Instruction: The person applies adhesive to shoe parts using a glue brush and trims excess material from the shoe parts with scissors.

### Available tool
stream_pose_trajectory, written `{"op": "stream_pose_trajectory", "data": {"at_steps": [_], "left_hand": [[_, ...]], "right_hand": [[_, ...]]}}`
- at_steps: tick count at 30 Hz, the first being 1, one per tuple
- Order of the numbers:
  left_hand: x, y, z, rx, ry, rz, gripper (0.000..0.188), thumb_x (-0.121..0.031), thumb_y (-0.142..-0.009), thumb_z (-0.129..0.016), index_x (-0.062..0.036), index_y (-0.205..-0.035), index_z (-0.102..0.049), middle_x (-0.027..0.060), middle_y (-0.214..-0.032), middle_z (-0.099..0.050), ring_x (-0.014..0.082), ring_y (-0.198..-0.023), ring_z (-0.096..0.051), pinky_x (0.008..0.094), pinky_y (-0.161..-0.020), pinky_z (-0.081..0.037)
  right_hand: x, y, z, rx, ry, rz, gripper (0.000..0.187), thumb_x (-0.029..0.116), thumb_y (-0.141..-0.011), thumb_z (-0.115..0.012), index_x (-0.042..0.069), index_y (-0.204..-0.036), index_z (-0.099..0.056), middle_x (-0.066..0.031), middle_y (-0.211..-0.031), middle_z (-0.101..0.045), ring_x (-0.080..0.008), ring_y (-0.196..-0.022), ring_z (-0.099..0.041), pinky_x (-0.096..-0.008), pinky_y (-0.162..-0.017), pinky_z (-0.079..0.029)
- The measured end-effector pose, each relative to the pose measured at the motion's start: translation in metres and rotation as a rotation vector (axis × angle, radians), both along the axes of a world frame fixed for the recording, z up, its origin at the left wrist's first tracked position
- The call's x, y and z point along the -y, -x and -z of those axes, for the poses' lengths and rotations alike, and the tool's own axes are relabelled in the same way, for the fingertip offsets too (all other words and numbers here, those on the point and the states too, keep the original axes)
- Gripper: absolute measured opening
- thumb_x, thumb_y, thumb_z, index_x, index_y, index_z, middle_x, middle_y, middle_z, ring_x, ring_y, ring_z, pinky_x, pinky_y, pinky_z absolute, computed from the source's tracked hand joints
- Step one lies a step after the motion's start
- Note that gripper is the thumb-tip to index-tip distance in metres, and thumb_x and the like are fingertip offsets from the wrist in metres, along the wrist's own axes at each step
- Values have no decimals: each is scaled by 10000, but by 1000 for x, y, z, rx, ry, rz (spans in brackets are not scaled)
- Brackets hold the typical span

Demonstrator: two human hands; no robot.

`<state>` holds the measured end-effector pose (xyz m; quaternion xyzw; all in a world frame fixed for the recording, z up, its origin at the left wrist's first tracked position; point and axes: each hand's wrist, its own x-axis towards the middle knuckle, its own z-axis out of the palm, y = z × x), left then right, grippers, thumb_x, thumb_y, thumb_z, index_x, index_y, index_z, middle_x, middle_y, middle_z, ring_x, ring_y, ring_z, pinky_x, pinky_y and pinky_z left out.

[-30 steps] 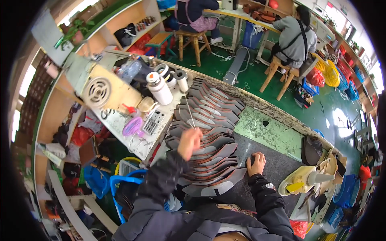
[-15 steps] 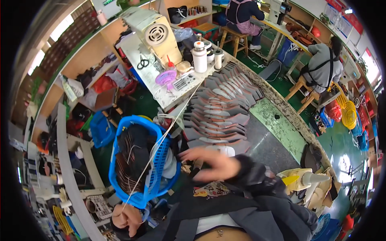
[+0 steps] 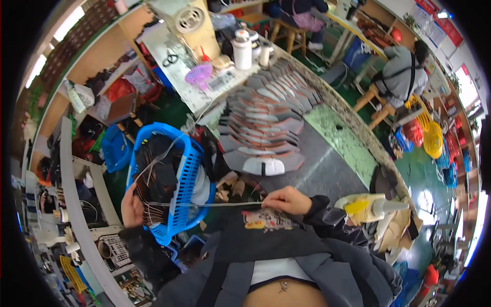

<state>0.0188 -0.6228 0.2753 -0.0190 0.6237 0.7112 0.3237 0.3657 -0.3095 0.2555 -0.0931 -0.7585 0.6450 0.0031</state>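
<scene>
A thin whitish strip (image 3: 220, 204) stretches nearly level in front of my apron, between my two hands. My right hand (image 3: 287, 199) pinches its right end, fingers closed, just below the table edge. At the left rim of a blue basket (image 3: 185, 176), my left hand (image 3: 133, 207) is closed on the strip, though its fingertips are partly hidden. A loose length of the strip loops over the basket. Dark stacked pieces (image 3: 166, 171) fill the basket. Beyond my right hand, grey curved cut pieces (image 3: 261, 135) with reddish edges overlap in rows on the table.
A cream machine (image 3: 197, 25), a white bottle (image 3: 242, 51) and a purple fan (image 3: 198, 75) stand on the far bench. At right is a glue bottle (image 3: 365, 209) with a yellow part. Two people sit working at the far right.
My left hand has risen along the basket's side. The right hand has moved slightly right and now pinches the strip, which has gone from a steep slant to nearly level. The view has shifted.
</scene>
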Motion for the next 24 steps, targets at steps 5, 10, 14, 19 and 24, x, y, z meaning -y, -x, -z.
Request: {"op": "stream_pose_trajectory", "data": {"at_steps": [5, 10, 14, 19, 24], "left_hand": [[-136, 24, 42, -1589, 1444, -138, 558, -147, -713, -635, 25, -1193, -409, 235, -1112, -496, 328, -1054, -470, 435, -938, -332], [-298, -113, 15, -1191, -50, 1010, 239, -182, -799, -559, -28, -982, -566, 145, -890, -592, 301, -814, -566, 366, -725, -425], [-292, -62, 69, -895, 212, 980, 170, -174, -842, -536, -31, -889, -615, 85, -760, -624, 192, -621, -592, 288, -554, -456], [-197, 136, 63, -223, -235, 203, 104, -101, -785, -560, -35, -864, -549, 2, -672, -480, 97, -562, -459, 206, -549, -406], [-43, 332, 99, 226, 126, -468, 183, -259, -753, -651, -110, -801, -557, 34, -804, -589, 208, -785, -568, 364, -757, -477]], "right_hand": [[-12, 24, 37, 38, -340, 162, 183, 236, -791, -550, 80, -804, -646, -118, -729, -615, -305, -662, -582, -376, -594, -459], [-39, 59, 26, 53, -396, 170, 166, 207, -798, -551, 58, -774, -620, -124, -686, -599, -295, -607, -577, -344, -557, -452], [-57, 28, 12, -5, -267, 302, 170, 177, -808, -559, 27, -849, -628, -148, -708, -596, -272, -616, -581, -314, -571, -453], [-68, 7, 6, 194, -102, 424, 171, 166, -808, -536, 31, -842, -637, -121, -725, -615, -245, -639, -598, -297, -599, -459], [-74, 70, 15, 53, -285, 299, 163, 194, -784, -555, 58, -808, -643, -104, -696, -618, -265, -629, -595, -322, -584, -463]]}}
